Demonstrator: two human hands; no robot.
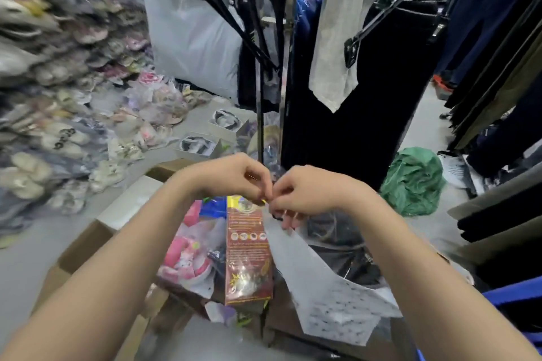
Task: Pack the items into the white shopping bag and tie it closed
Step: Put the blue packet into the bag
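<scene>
Shop floor, packed slippers (73, 114) heaped at left, one green bag (413, 182) at right. Over one open cardboard box (85, 246), two hands meet. The left hand (237, 179) pinches the top of one red packet (247, 255). The right hand (305, 193) pinches the upper edge of one white shopping bag (331, 299), which hangs just beside the packet.

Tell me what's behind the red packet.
Pink packaged items and a blue item show just left of the red packet; anything directly behind it is covered.

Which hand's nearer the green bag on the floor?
Right. The right hand, gripping the white bag, is left of the green bag; the left hand, pinching the red packet's top, is further left beyond it.
</scene>
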